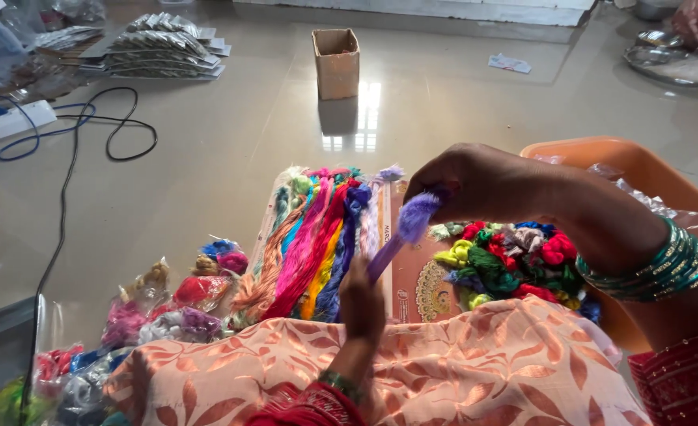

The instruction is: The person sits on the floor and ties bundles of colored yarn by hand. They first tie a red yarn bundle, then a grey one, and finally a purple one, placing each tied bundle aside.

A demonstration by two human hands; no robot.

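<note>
My left hand (362, 306) grips the lower end of a purple thread skein (400, 237) that slants up to the right. My right hand (475, 183), with green bangles on its wrist, pinches the skein's fluffy upper end. Beneath the hands lies a board (412, 276) with a row of long skeins in many colours (317, 237) spread over it. A heap of small bright thread bundles (515, 260) sits to the right of the board. A peach leaf-patterned cloth (444, 371) covers my lap.
Small bags of coloured thread (183, 304) lie at the left on the shiny floor. A small cardboard box (336, 63) stands farther off, with stacked silver packets (160, 47) and cables (73, 134) at the left. An orange tub (633, 170) is at the right.
</note>
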